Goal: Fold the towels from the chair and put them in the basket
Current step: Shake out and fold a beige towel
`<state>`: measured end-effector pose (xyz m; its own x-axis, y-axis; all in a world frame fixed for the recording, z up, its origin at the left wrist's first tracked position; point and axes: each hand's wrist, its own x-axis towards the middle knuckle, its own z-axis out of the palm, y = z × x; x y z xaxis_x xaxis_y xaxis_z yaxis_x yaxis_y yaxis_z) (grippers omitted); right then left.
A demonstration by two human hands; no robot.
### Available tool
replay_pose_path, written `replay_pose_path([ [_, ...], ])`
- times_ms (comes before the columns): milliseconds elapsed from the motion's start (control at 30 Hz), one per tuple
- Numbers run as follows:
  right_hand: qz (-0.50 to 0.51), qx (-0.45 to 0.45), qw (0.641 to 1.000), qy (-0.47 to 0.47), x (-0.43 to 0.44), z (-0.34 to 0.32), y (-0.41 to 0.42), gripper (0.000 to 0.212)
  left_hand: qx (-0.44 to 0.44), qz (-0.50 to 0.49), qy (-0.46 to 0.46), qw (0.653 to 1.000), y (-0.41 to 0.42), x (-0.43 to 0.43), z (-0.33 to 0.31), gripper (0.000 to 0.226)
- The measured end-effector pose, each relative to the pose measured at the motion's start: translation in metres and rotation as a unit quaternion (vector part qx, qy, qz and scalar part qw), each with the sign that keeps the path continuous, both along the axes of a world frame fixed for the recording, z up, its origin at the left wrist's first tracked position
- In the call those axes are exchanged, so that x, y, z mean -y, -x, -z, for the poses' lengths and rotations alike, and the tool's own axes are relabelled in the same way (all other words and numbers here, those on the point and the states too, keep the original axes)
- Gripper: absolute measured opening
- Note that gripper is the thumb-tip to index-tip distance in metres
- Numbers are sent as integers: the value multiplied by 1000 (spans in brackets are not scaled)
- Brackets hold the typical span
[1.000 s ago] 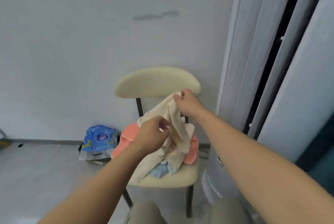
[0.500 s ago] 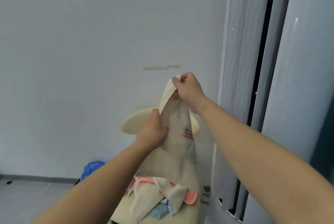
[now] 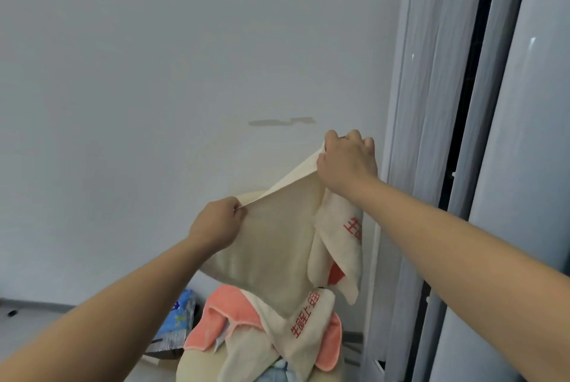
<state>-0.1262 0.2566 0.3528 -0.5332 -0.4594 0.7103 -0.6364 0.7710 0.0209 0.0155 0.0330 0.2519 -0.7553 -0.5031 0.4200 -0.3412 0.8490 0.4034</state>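
Head camera: your left hand (image 3: 217,224) pinches the top edge of the cream towel (image 3: 277,242). Your right hand (image 3: 347,162), higher and to the right, grips the same edge in a fist. The cloth hangs below both hands, and its lower end lies on the pile with the pink towel (image 3: 228,310) on the chair (image 3: 194,366). Lift until it hangs free, slide your hands apart to the corners, then bring edge to edge. No basket shows.

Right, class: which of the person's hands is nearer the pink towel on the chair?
Left. The left hand pinches the cream towel edge above the pink towel; the right hand grips the other end, held higher and further right.
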Motion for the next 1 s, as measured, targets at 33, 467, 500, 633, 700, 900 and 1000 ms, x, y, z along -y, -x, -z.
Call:
replay_pose_path([
  [33,4,5,1000,-13,1,-2,1,4,6,-2,-2,1000,0,5,-2,16],
  [467,-66,218,973,32,1,-13,35,26,36,-146,-30,988,-14,51,-27,29],
  [500,-77,227,971,23,2,-11,37,35,14,-131,-77,988,-14,53,-29,31],
  [633,-85,224,970,-49,12,-7,38,34,-73,-73,-200,974,-12,48,-36,27],
  [700,-86,199,971,-99,14,-6,33,37,-98,-60,-202,973,-11,44,-38,24],
  [900,-83,116,984,-105,14,-7,28,14,-109,-34,-181,977,-7,26,-41,22],
  [1000,-63,123,987,-87,18,-13,28,38,-101,-18,-156,982,-4,18,-43,18],
])
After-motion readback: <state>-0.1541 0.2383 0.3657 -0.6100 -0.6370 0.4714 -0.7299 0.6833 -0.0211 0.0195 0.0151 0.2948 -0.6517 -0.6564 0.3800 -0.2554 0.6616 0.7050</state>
